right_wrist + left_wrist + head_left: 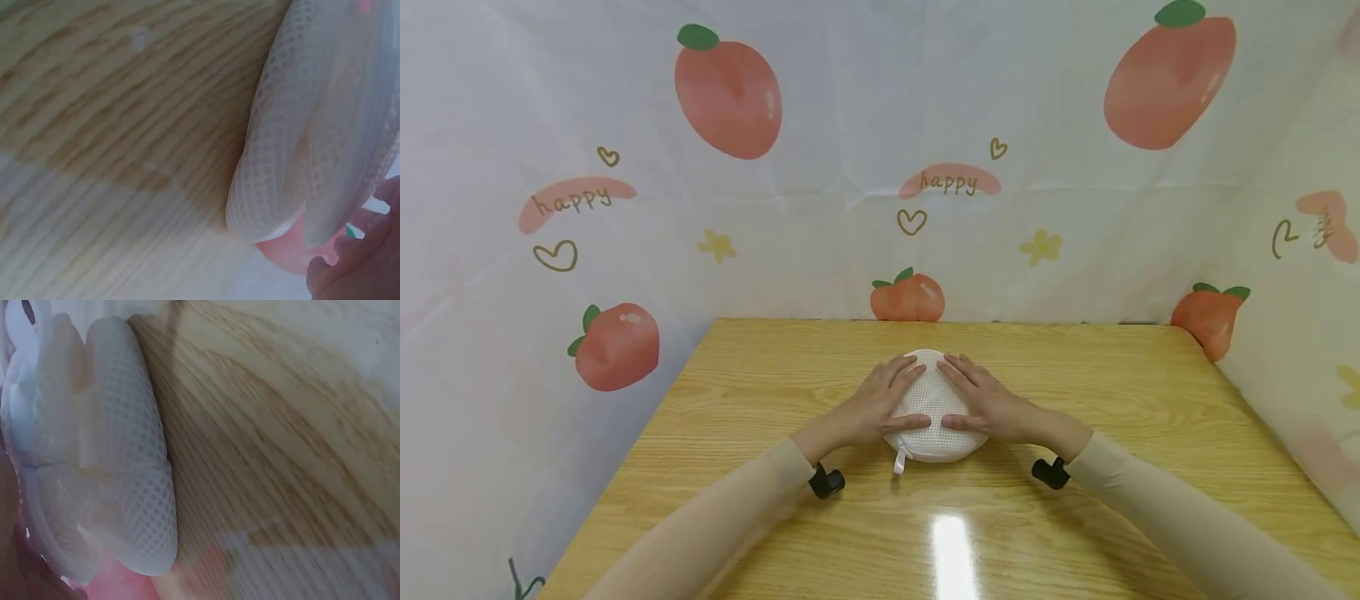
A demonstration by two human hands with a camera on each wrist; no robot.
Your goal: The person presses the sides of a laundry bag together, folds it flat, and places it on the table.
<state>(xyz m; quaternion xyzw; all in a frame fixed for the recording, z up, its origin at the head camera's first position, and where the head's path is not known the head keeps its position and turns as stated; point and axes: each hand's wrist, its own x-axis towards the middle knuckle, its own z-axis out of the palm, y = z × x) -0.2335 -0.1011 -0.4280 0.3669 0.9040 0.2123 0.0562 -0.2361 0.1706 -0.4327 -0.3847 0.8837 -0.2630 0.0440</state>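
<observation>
A round white mesh laundry bag (929, 390) with a zip edge sits on the wooden table in the head view. From its front left edge hangs a white pull tab (899, 461). My left hand (880, 404) rests on the bag's left side, fingers extended and thumb lying across the mesh. On the right side my right hand (996, 408) touches it in a mirrored way, its thumb pointing at the other one. Both wrist views show the bag's puffy mesh side (134, 419) close up, and some right-hand fingers (356, 265) at its edge.
The wooden table (760, 517) reaches back to a pale fruit-print cloth (835, 108), which also hangs at both sides. Black wrist devices (827, 482) sit under the sleeve cuffs. A bright light reflection lies on the tabletop in front of the bag.
</observation>
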